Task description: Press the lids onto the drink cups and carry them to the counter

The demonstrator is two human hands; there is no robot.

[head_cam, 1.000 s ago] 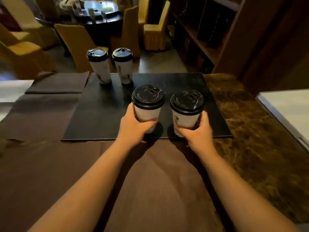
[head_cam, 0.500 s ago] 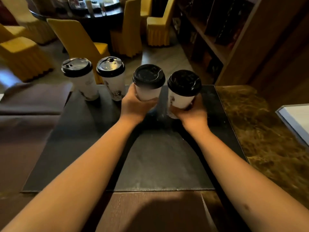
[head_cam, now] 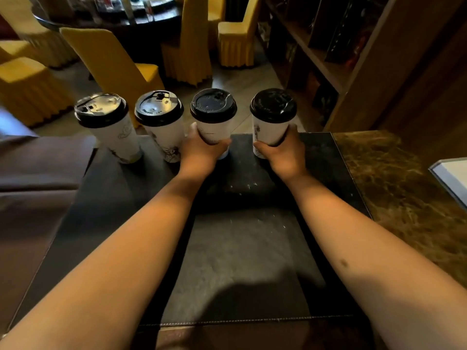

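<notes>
Both hands are gripping lidded cups: left hand [head_cam: 202, 150] clamping the third cup [head_cam: 214, 122], right hand [head_cam: 283, 152] wrapping the fourth cup [head_cam: 271, 122], at 12 o'clock on the worktop [head_cam: 404, 188].

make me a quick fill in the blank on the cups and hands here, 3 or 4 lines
1. The number of lidded cups lined up along the far edge of the black mat is ____.
2. The left hand grips the cup that is ____ from the left in the row.
3. The right hand grips the cup at the ____ end of the row.
4. Every cup's lid is coloured ____.

Missing words: four; third; right; black
</notes>
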